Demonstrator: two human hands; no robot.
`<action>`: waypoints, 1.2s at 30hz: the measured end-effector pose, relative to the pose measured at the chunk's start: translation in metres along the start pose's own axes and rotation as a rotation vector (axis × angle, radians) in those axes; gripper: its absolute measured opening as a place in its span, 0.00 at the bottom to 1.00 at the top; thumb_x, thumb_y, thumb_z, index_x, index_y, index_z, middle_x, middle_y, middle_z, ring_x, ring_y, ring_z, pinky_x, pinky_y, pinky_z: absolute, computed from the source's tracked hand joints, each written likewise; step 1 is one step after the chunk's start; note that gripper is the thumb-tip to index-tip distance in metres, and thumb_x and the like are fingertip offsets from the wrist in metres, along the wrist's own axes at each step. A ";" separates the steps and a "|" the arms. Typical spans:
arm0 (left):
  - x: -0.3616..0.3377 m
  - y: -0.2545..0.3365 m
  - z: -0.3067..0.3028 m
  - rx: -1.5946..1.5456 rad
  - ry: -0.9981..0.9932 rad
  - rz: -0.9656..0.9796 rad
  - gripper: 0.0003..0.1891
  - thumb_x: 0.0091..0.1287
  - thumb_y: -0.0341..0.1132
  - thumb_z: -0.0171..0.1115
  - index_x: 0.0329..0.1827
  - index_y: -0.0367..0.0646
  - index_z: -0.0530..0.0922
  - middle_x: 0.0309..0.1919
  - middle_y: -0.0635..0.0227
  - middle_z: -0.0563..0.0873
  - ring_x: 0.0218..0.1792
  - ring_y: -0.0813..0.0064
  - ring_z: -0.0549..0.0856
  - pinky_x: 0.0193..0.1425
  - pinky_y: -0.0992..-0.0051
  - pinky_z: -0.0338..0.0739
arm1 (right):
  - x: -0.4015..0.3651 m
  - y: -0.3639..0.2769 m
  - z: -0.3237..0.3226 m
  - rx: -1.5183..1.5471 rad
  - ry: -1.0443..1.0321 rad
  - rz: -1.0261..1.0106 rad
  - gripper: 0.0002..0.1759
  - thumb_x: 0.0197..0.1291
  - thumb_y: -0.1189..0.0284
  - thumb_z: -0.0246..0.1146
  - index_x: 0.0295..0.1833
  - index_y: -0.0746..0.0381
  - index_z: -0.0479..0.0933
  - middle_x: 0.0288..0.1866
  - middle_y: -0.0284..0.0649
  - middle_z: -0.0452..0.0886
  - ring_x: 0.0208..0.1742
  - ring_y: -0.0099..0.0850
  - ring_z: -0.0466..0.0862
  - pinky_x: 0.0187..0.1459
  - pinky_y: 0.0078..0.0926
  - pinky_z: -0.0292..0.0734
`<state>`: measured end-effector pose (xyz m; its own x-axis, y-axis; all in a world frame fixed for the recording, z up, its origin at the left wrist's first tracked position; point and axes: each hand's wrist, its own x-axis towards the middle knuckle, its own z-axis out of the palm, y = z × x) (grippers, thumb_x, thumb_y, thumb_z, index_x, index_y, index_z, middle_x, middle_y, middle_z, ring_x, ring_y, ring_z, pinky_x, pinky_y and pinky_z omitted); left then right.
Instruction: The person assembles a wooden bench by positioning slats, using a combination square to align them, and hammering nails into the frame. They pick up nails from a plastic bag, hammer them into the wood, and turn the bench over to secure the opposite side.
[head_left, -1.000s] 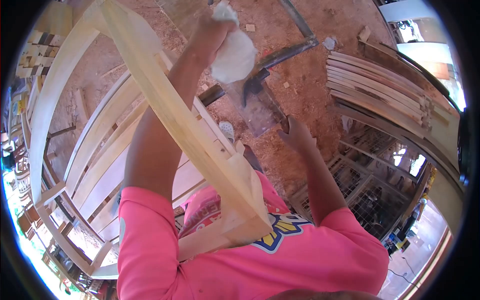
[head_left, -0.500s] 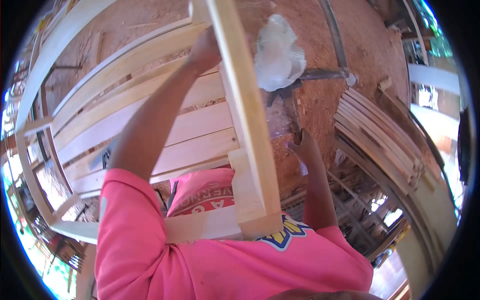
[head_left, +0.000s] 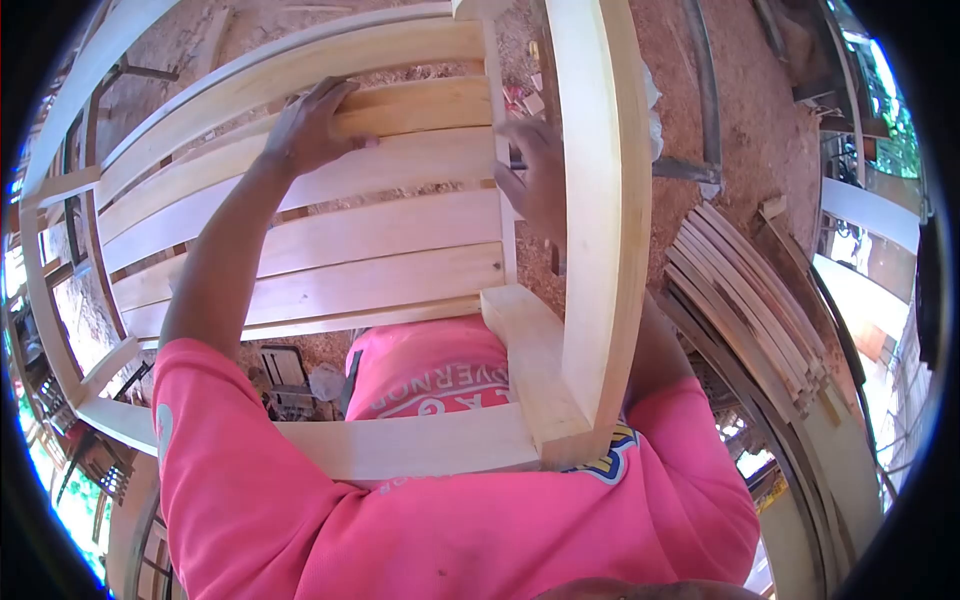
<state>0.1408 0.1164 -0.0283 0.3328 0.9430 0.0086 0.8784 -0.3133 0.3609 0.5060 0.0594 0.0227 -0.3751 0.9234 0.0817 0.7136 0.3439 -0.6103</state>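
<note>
A pale wooden bench frame [head_left: 605, 200] with a slatted seat lies in front of my body. My left hand [head_left: 315, 130] rests on the upper slats [head_left: 430, 105], its fingers spread and holding nothing. Close to the right end of the slats is my right hand [head_left: 538, 175], seen between the slats and the thick armrest piece. Its fingers are apart and nothing shows in them. The armrest hides part of that hand and the forearm.
At the right lies a stack of thin wooden strips [head_left: 745, 300]. A dark metal bar [head_left: 705, 90] lies on the reddish ground. Part of a whitish plastic bag [head_left: 654, 115] shows behind the armrest.
My left hand has moved from the armrest side down-left onto the slats. My right hand has moved up and left, behind the armrest. The frame now appears further right and covers most of the bag.
</note>
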 end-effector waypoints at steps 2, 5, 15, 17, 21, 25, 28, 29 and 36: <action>0.006 0.010 -0.018 -0.032 -0.090 -0.040 0.48 0.54 0.66 0.80 0.71 0.43 0.77 0.67 0.58 0.82 0.67 0.53 0.83 0.70 0.55 0.78 | 0.039 0.004 0.012 -0.228 0.037 -0.078 0.35 0.59 0.64 0.78 0.70 0.61 0.75 0.66 0.47 0.81 0.68 0.44 0.81 0.67 0.43 0.79; 0.016 0.001 -0.013 -0.033 -0.193 -0.063 0.43 0.52 0.64 0.82 0.64 0.43 0.82 0.59 0.57 0.86 0.61 0.53 0.85 0.67 0.53 0.80 | 0.073 0.028 0.032 -0.247 -0.023 -0.057 0.38 0.57 0.64 0.79 0.72 0.60 0.74 0.71 0.47 0.78 0.70 0.49 0.80 0.70 0.48 0.77; 0.001 -0.014 -0.002 0.110 0.183 0.092 0.42 0.52 0.61 0.82 0.66 0.47 0.81 0.61 0.62 0.84 0.61 0.54 0.85 0.64 0.58 0.81 | 0.096 0.018 0.031 -0.352 -0.136 -0.056 0.47 0.57 0.58 0.80 0.79 0.58 0.69 0.77 0.39 0.73 0.74 0.42 0.79 0.71 0.43 0.79; -0.007 -0.018 -0.015 0.124 0.158 0.078 0.42 0.52 0.57 0.83 0.68 0.47 0.79 0.62 0.61 0.83 0.63 0.54 0.84 0.66 0.58 0.80 | 0.100 0.023 0.030 -0.327 -0.151 -0.092 0.47 0.55 0.59 0.81 0.79 0.57 0.70 0.76 0.38 0.73 0.73 0.42 0.78 0.70 0.43 0.80; -0.025 -0.052 -0.031 0.094 0.119 0.063 0.42 0.50 0.51 0.85 0.69 0.47 0.79 0.63 0.61 0.82 0.65 0.53 0.83 0.69 0.57 0.80 | 0.109 0.040 0.032 -0.273 -0.212 -0.118 0.48 0.51 0.62 0.82 0.78 0.57 0.71 0.74 0.39 0.73 0.74 0.42 0.78 0.70 0.42 0.78; -0.029 -0.058 -0.058 0.104 -0.064 -0.037 0.40 0.49 0.46 0.84 0.67 0.45 0.80 0.62 0.61 0.83 0.62 0.54 0.85 0.68 0.58 0.82 | 0.118 0.026 0.016 -0.146 -0.282 -0.072 0.45 0.45 0.67 0.83 0.72 0.59 0.74 0.71 0.41 0.74 0.70 0.45 0.80 0.69 0.42 0.79; -0.018 -0.053 -0.065 0.100 -0.175 -0.069 0.39 0.47 0.44 0.83 0.65 0.43 0.81 0.59 0.61 0.84 0.59 0.54 0.86 0.66 0.59 0.83 | 0.125 0.024 0.014 -0.123 -0.309 -0.067 0.44 0.43 0.69 0.82 0.69 0.60 0.75 0.69 0.43 0.75 0.69 0.46 0.80 0.70 0.42 0.79; -0.018 -0.055 -0.064 0.090 -0.163 -0.060 0.39 0.46 0.44 0.83 0.65 0.43 0.82 0.59 0.61 0.84 0.59 0.54 0.86 0.66 0.59 0.83 | 0.126 0.027 0.016 -0.115 -0.302 -0.087 0.44 0.43 0.69 0.82 0.69 0.60 0.75 0.69 0.43 0.75 0.69 0.46 0.80 0.69 0.42 0.79; -0.022 -0.060 -0.058 0.064 -0.086 -0.020 0.39 0.44 0.43 0.83 0.63 0.41 0.82 0.58 0.57 0.84 0.59 0.52 0.85 0.67 0.59 0.81 | 0.126 0.052 0.037 -0.083 -0.207 -0.189 0.44 0.41 0.69 0.83 0.68 0.61 0.76 0.65 0.46 0.77 0.67 0.47 0.81 0.67 0.43 0.79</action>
<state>0.0610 0.1208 0.0043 0.3413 0.9366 -0.0792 0.9042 -0.3041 0.3000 0.4738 0.1875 -0.0274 -0.6127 0.7900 0.0201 0.6624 0.5273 -0.5321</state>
